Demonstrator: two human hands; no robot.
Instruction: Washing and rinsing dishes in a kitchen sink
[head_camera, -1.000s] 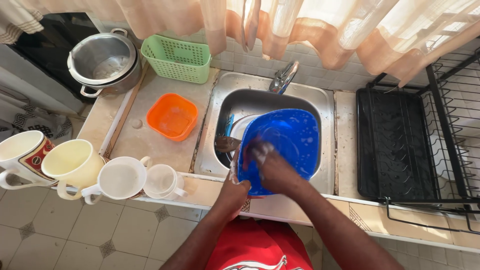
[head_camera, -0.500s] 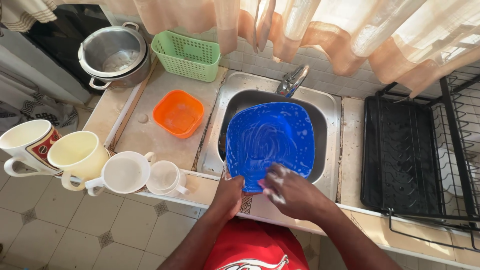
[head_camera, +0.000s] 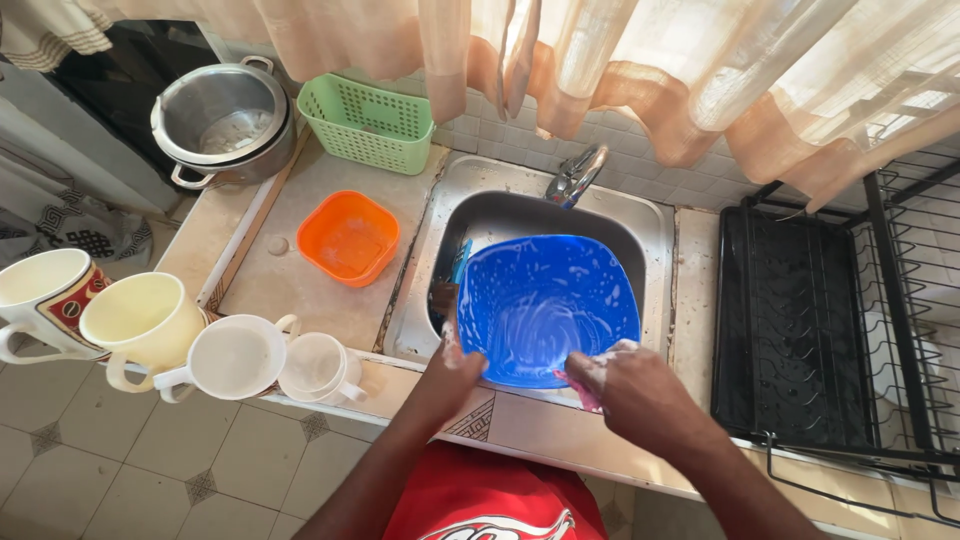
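My left hand (head_camera: 452, 372) grips the soapy blue bowl (head_camera: 545, 305) by its near rim; right hand (head_camera: 628, 392) clutches a sponge (head_camera: 588, 388). Light, slippery plastic, I reckon.

Both our forearms reach forward from the bottom of the view, angled in toward each other. Our left hand (head_camera: 452, 372) is curled into a closed grip, thumb on top and fingers tucked under, with suds on the knuckles. Our right hand (head_camera: 628, 392) sits just beside it, palm down, fingers bent in a closed grip and foam on the fingertips.
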